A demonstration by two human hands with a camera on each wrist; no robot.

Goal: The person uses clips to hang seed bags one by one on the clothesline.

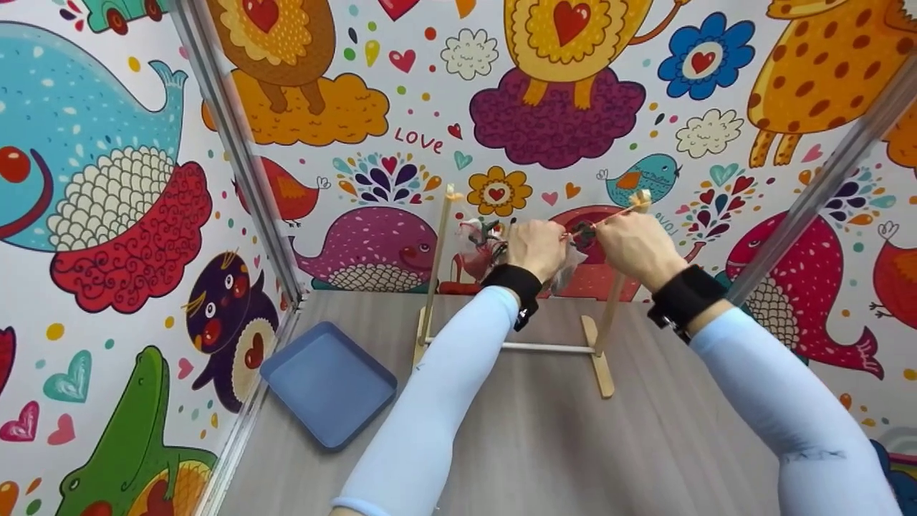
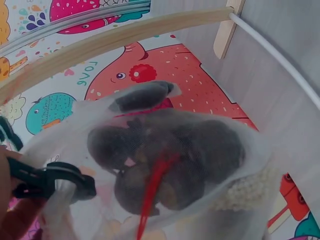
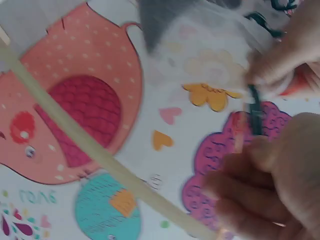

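My left hand [image 1: 536, 247] grips the gathered edge of a translucent white bag [image 2: 200, 225], near a dark green clip [image 2: 55, 180] that bites the bag. Dark rounded shapes, a pale beaded patch and a red strip show in the bag in the left wrist view. Close beside it, my right hand [image 1: 637, 244] pinches a second dark green clip [image 3: 256, 112]. An orange-red cord [image 1: 615, 215] runs from the right hand to the top of the right post [image 1: 609, 308] of a wooden stand. The left post [image 1: 438, 265] rises left of the bag.
A white rod [image 1: 548, 348] joins the stand's wooden feet [image 1: 602, 365] low on the grey tabletop [image 1: 544, 444]. A blue square tray [image 1: 329, 387] lies to the left. Walls [image 1: 430, 43] with cartoon animals and metal corner frames [image 1: 236, 143] enclose the table.
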